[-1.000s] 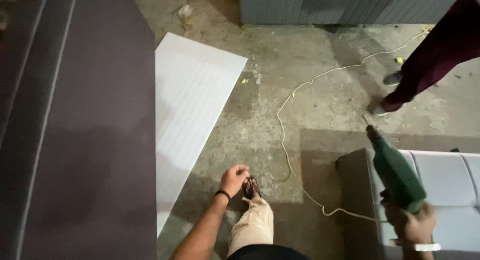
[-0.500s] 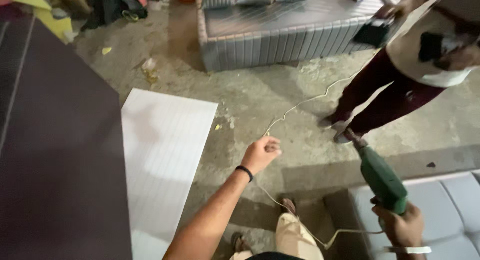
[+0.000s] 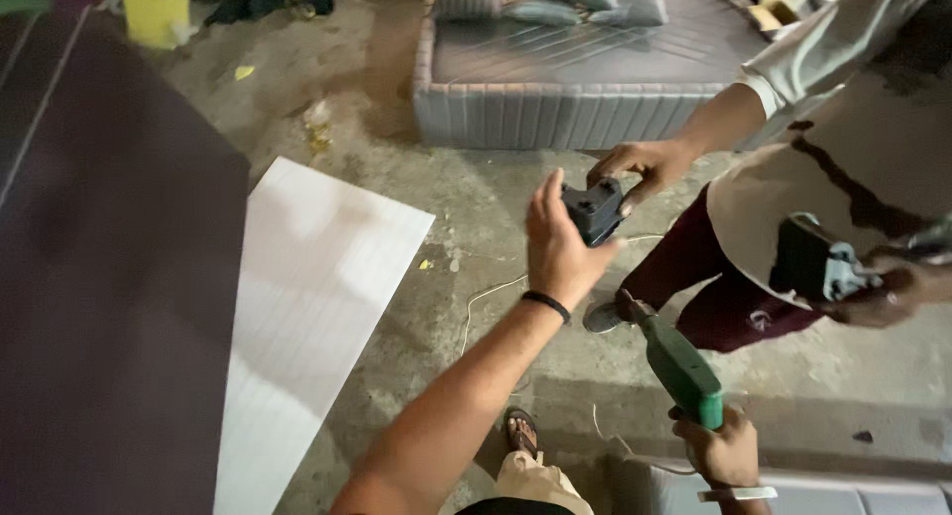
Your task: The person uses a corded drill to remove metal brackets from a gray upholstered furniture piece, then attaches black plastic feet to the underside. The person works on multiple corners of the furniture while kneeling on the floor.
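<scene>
1. My left hand (image 3: pixel 560 242) is wrapped around the small black box (image 3: pixel 595 210), up in the air.
2. The other person's hand (image 3: pixel 645 168) grips it too.
3. My right hand (image 3: pixel 722 448) grips the green drill (image 3: pixel 679 364).
</scene>
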